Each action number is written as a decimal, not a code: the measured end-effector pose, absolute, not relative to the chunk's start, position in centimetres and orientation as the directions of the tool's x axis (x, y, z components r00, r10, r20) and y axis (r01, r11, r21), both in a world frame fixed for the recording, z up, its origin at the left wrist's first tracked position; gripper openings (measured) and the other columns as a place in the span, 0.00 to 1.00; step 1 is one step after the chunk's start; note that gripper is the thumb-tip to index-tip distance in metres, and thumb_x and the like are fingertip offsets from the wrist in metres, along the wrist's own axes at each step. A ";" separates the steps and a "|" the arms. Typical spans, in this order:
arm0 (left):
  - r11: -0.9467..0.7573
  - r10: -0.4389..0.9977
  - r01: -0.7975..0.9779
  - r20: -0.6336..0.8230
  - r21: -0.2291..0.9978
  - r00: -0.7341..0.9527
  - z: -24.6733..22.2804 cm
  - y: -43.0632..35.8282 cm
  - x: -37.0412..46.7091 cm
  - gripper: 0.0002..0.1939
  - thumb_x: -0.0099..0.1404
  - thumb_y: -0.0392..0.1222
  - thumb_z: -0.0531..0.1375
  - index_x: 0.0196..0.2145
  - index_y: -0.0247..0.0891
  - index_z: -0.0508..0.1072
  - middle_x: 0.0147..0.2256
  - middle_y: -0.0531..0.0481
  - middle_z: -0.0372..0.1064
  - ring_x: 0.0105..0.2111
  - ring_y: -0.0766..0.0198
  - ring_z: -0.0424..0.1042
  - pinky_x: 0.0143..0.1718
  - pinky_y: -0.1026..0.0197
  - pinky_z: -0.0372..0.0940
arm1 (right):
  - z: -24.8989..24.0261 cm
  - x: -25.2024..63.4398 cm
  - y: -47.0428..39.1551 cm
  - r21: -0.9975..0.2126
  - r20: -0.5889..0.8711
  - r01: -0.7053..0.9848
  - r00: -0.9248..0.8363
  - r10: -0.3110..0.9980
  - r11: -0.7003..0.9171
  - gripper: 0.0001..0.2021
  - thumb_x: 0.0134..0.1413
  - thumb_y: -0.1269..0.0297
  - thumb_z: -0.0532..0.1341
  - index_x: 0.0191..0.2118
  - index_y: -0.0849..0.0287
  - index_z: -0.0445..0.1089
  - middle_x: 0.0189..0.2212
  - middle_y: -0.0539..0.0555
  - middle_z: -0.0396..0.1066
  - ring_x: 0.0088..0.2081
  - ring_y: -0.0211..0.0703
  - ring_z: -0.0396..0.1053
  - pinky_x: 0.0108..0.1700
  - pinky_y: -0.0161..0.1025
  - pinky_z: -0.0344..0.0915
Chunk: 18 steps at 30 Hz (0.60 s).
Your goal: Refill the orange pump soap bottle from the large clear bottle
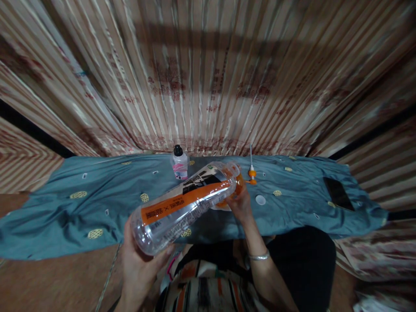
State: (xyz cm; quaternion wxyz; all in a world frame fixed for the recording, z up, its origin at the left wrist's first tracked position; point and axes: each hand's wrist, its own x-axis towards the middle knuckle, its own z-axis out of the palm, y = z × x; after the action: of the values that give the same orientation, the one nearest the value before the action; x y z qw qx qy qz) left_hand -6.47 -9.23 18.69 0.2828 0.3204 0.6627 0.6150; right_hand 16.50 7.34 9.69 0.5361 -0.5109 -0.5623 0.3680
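Observation:
A large clear plastic bottle (182,203) with an orange, black and white label lies tilted across the middle, its neck up to the right. Around its base is wrapped my left hand (139,260). Near the bottle's mouth, my right hand (240,203) grips an orange translucent container (239,181), partly hidden behind the neck. Whether liquid passes between the two is too unclear to tell. Below the bottle's neck, a pale round thing with orange on it shows in part. Beyond my right hand, an orange pump head (252,174) with a white tube lies on the cloth.
A teal cloth (123,199) with yellow patterns covers the table. At the back stands a small clear bottle (180,164) with a black cap and pink label. To the right are a white round cap (260,199) and a dark phone (338,193). Striped curtains hang behind.

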 end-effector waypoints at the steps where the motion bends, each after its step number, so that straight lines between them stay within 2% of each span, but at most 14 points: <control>1: 0.037 0.772 0.085 0.025 0.996 -0.635 18.7 -9.2 -6.5 0.54 0.44 0.63 0.80 0.63 0.40 0.69 0.57 0.38 0.78 0.58 0.38 0.78 0.63 0.38 0.72 | 9.7 16.5 7.3 -0.960 0.231 0.181 0.092 0.968 0.212 0.35 0.46 0.53 0.76 0.60 0.52 0.69 0.51 0.60 0.84 0.51 0.62 0.83 0.55 0.61 0.81; 9: 0.036 0.771 0.182 0.088 0.983 -0.630 18.7 -9.2 -6.6 0.53 0.46 0.70 0.77 0.63 0.42 0.68 0.56 0.39 0.78 0.58 0.37 0.79 0.64 0.37 0.72 | 9.6 16.6 7.4 -0.952 0.248 0.209 0.102 0.963 0.223 0.35 0.45 0.53 0.76 0.60 0.52 0.70 0.48 0.60 0.84 0.48 0.61 0.84 0.50 0.58 0.83; 18: 0.010 0.775 0.216 0.129 0.976 -0.619 18.2 -9.1 -7.0 0.53 0.48 0.69 0.77 0.64 0.41 0.69 0.57 0.39 0.77 0.58 0.38 0.78 0.63 0.40 0.73 | 9.9 16.4 7.3 -0.965 0.211 0.182 0.117 0.970 0.188 0.36 0.44 0.53 0.76 0.60 0.54 0.70 0.50 0.62 0.84 0.53 0.64 0.83 0.57 0.62 0.80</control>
State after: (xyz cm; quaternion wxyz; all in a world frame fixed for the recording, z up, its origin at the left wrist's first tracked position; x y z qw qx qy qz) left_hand -6.98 -9.13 18.19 0.2334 0.3689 0.6713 0.5990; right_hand 16.44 7.34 9.88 0.5363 -0.5207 -0.5535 0.3674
